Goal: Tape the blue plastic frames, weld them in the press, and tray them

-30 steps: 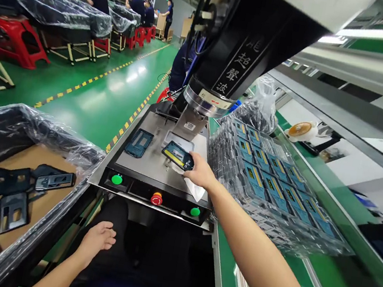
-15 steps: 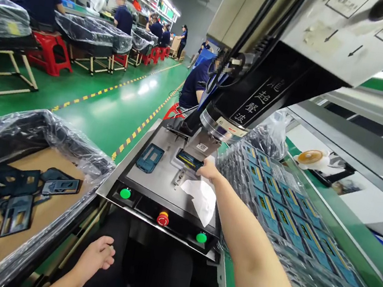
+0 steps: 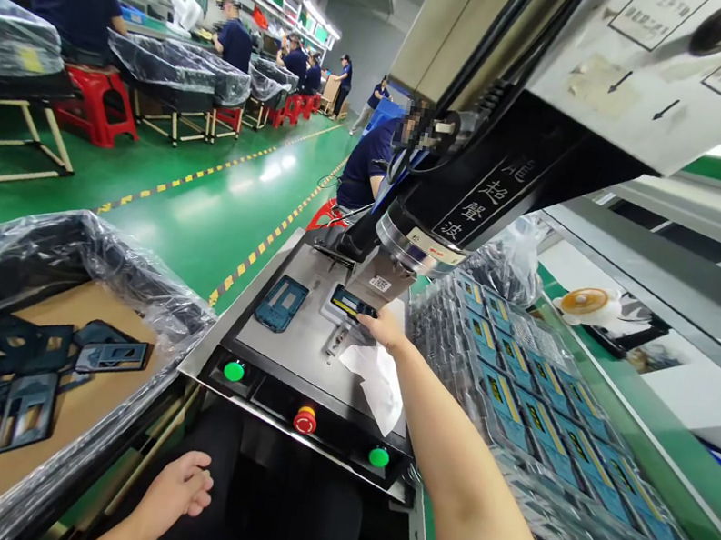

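My right hand (image 3: 385, 328) pinches the near right end of a dark teal plastic housing with a yellow strip (image 3: 349, 304). The housing sits at the fixture, just below the metal horn (image 3: 378, 280) of a press marked as ultrasonic. Whether it touches the horn I cannot tell. To its left, another teal housing part (image 3: 282, 303) lies flat on the metal work plate (image 3: 292, 349). A crumpled white cloth or paper (image 3: 377, 385) lies beneath my right wrist. Over my lap hovers my left hand (image 3: 180, 487), fingers loosely curled and apart, holding nothing.
Two green buttons (image 3: 234, 371) and a red emergency stop (image 3: 306, 420) line the press front. At left stands a plastic-lined bin (image 3: 145, 271) of loose teal parts. Stacked clear trays (image 3: 511, 443) hold finished-looking housings at right. A co-worker (image 3: 365, 165) sits behind the press.
The housing in my right hand has tilted or shifted slightly up and left at the fixture, and the fingers moved with it. My left hand stays almost in place.
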`<state>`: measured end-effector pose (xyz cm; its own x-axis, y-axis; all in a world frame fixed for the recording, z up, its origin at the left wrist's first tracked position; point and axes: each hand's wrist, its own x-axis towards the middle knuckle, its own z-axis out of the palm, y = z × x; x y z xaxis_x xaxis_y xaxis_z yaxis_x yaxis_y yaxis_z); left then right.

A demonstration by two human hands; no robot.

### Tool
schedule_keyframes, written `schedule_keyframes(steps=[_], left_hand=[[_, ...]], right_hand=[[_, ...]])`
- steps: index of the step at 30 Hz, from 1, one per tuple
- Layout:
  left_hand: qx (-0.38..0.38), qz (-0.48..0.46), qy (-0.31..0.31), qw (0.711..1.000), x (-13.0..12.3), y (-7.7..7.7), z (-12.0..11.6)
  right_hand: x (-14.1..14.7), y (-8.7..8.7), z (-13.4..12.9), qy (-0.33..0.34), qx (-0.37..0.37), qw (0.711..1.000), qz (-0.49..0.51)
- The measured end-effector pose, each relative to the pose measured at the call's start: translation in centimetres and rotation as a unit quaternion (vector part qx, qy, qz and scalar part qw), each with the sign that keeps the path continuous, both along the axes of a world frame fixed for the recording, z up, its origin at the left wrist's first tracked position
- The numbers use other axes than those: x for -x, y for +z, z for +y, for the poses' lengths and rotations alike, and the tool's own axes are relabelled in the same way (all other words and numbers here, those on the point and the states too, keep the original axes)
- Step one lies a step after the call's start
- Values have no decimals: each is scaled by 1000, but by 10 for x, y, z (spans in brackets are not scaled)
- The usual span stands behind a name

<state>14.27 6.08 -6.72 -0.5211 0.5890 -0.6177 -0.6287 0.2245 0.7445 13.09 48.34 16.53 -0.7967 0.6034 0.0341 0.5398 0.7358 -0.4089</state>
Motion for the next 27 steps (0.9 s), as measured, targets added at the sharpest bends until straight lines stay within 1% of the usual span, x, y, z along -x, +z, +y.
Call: schedule_keyframes(steps=[3, 6, 10, 15, 19, 21, 24, 27], left_hand=[[5, -2, -3, 1000, 0, 1, 0], [12, 5, 2, 1000, 0, 0, 2], [20, 14, 8, 1000, -1, -5, 3], [19, 23, 13, 999, -2, -11, 3], [25, 36, 16, 999, -3, -12, 5], [35, 43, 28, 998, -5, -12, 7], [38, 62, 42, 996, -8, -13, 10], [42, 64, 46, 996, -10, -14, 13]], right_hand=[[-1, -13, -7, 5, -45, 999, 11], [-3, -24, -16, -6, -85, 996, 17], [-3, -30, -26, -10, -121, 992, 28], [-3, -31, -34, 19, -136, 990, 32], [-7, -29, -37, 46, -134, 990, 24], [-7, -26, -37, 45, -128, 991, 19], [-4, -21, -36, 28, -109, 994, 7], [0, -14, -43, 16, -101, 995, 13]])
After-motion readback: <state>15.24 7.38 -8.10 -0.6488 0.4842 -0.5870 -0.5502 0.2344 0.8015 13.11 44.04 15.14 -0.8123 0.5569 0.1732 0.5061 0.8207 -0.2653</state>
